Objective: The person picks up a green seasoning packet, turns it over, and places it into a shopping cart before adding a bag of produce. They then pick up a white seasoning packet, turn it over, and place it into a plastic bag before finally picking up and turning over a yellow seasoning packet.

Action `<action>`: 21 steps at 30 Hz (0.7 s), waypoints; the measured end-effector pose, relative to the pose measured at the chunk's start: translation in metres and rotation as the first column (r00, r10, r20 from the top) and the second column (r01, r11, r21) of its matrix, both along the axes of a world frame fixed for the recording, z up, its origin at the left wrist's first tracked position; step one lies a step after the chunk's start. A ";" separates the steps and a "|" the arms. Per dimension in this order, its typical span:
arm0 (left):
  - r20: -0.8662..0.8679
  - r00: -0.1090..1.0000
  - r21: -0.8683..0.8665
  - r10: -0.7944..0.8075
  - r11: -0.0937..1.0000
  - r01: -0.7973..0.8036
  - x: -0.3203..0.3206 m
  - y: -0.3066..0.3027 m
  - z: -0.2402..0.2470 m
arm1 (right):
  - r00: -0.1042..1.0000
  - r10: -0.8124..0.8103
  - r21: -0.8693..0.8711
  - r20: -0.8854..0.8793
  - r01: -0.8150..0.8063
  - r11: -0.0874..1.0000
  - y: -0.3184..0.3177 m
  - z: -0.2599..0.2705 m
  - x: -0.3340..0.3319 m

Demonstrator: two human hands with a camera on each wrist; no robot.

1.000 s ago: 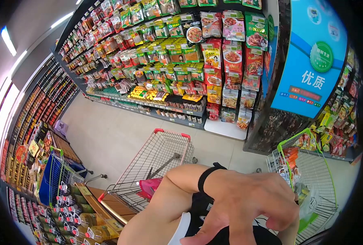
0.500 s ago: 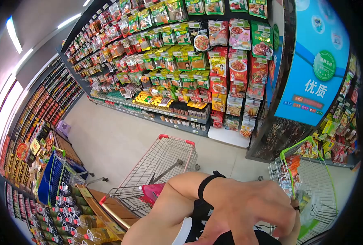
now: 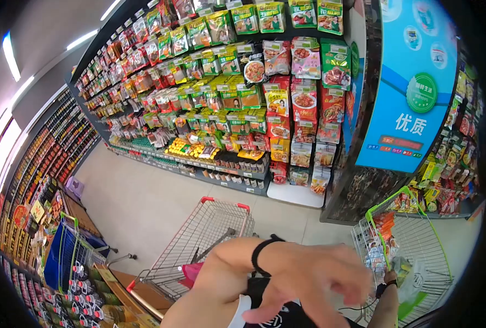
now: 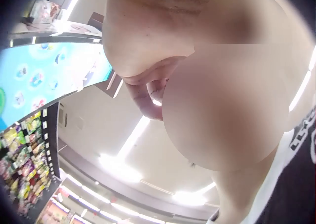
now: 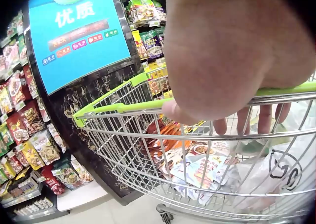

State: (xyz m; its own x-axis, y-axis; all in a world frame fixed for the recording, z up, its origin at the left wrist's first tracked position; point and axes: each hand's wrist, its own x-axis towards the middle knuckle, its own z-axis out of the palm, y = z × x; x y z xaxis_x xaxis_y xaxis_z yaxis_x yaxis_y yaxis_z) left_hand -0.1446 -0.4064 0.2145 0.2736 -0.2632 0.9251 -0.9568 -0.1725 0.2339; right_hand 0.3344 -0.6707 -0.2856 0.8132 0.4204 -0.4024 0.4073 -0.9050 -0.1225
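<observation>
My left hand (image 3: 314, 279), with a black band at its wrist, is raised in front of my dark shirt with fingers loosely bent and nothing held. Its bent fingers (image 4: 143, 100) also show in the left wrist view, beside a blurred area. Lower right in the head view, my right hand (image 3: 389, 277) grips the rim of a green-trimmed shopping cart (image 5: 118, 107). Seen from the wrist, its fingers hang inside the rim and the thumb lies along it. Inside the cart are orange-red packets (image 5: 173, 135), white printed packets (image 5: 202, 169) and a translucent plastic bag (image 5: 276, 179).
Ahead, a wall rack (image 3: 210, 98) holds hanging food packets. A blue-signed pillar (image 3: 404, 104) stands beside my cart. A red-trimmed cart (image 3: 199, 229) with a pink item is to my left, near large bottles (image 3: 90, 300) and another cart (image 3: 73, 257).
The head view has shifted, so the rack now sits lower in it. My left hand has moved left in the picture, uncovering my right hand on the cart.
</observation>
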 end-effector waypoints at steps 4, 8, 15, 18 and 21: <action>-0.511 0.815 -0.166 0.274 0.898 -0.407 -0.035 0.053 -0.072 | 0.996 -0.086 -0.064 -0.035 0.084 0.994 0.004 0.016 -0.016; -0.797 0.416 -0.170 0.439 0.497 -0.851 -0.069 0.147 -0.213 | 0.983 -0.183 -0.094 -0.009 0.181 0.979 0.029 0.086 -0.072; -0.734 -0.547 0.642 0.402 0.150 -0.752 -0.252 0.205 -0.531 | 0.958 -0.285 -0.098 -0.045 0.280 0.955 0.032 0.069 -0.078; -0.547 -0.659 0.810 0.516 0.127 -0.573 -0.307 0.167 -0.585 | 0.944 -0.316 -0.153 -0.097 0.299 0.942 0.045 0.088 -0.094; -0.577 -0.787 0.816 0.217 0.199 -0.543 -0.319 0.118 -0.647 | 0.951 -0.291 -0.213 -0.107 0.264 0.941 0.059 0.110 -0.118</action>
State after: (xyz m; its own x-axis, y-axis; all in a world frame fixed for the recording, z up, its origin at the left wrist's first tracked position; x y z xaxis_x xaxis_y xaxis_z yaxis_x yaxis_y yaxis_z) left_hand -0.4638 -0.2882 -0.4324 0.1976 0.8911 -0.4086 0.9154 -0.0186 0.4021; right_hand 0.2162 -0.6122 -0.1755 0.8189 0.0887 -0.5670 0.1283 -0.9913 0.0304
